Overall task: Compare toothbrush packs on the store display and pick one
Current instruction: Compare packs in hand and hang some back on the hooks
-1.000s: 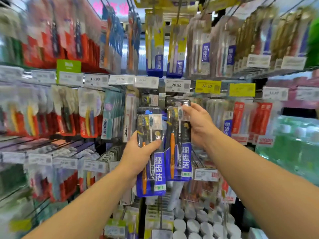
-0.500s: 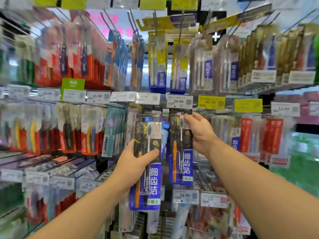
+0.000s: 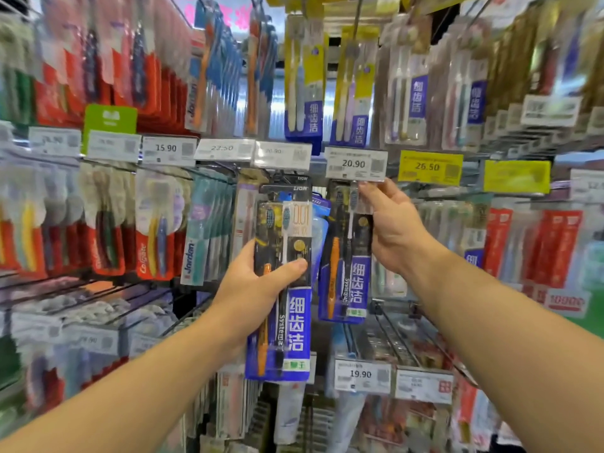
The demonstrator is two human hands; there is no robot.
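My left hand (image 3: 258, 289) grips a black and blue toothbrush pack (image 3: 287, 325) around its middle, held upright in front of the display. It holds an orange and a black brush. My right hand (image 3: 389, 227) holds the upper part of a second, matching black and blue pack (image 3: 346, 282), which hangs just under the 20.90 price tag (image 3: 356, 164). The two packs sit side by side, a small gap between them. More packs of the same kind hang behind the left one.
Pegs of toothbrush packs fill the display: red Colgate packs (image 3: 153, 243) and teal Jordan packs (image 3: 202, 237) at left, yellow and blue packs (image 3: 304, 93) above, red packs (image 3: 555, 250) at right. Wire pegs (image 3: 392, 328) jut out below my right hand. A 19.90 tag (image 3: 361, 374) sits lower.
The view has tilted upward, so the shelves appear lower. My right hand has raised its pack up close under the 20.90 tag. My left hand keeps holding its pack.
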